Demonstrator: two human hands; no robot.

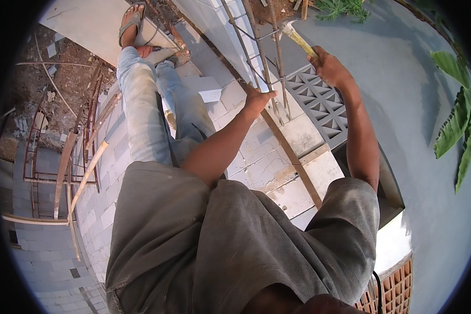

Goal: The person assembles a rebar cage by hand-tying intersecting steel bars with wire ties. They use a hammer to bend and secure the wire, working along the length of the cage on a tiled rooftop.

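Steel rebar cage (261, 57) in left grip (257, 100), right grip (327, 67) clenching hammer (296, 35)

Rebar cage (261, 63): ribbed steel bars, rust-brown, matt, bound with thin wire ties. Hammer (297, 37): pale wooden handle, worn and smooth; dull metal head. Block wall (256, 162): light grey masonry, rough, chalky, with mortar smears. Ventilation blocks (319, 107): cast concrete, grey, matt, coarse. Rendered wall (403, 83): smooth grey plaster, matt. Shirt (235, 246): olive-grey cloth, creased, dusty. Jeans (141, 104): faded denim, stained. Hollow bricks (395, 288): red fired clay, rough.
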